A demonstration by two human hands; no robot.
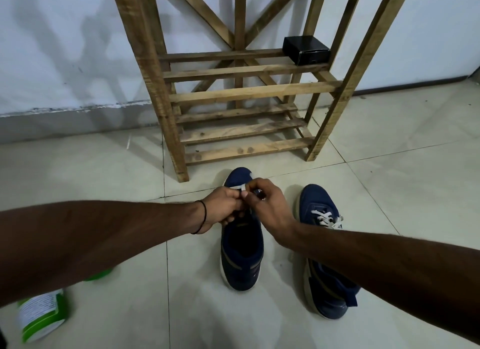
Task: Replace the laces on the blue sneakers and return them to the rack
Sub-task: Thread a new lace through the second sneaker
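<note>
head view: left hand (223, 205), right hand (267, 205), grips tight on flat white lace (240, 187) atop navy sneaker (241, 257)

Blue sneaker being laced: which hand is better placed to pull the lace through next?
Right, probably. The right hand sits above the blue sneaker near its toe, fingertips pinching the white lace. The left hand also holds the lace, but from the side, so it is better for steadying.

A small black box (306, 50) stands against the white wall (65, 50). Far below and left of the box, a green-and-white container (39, 315) lies on the pale tiled floor (389, 167).
</note>
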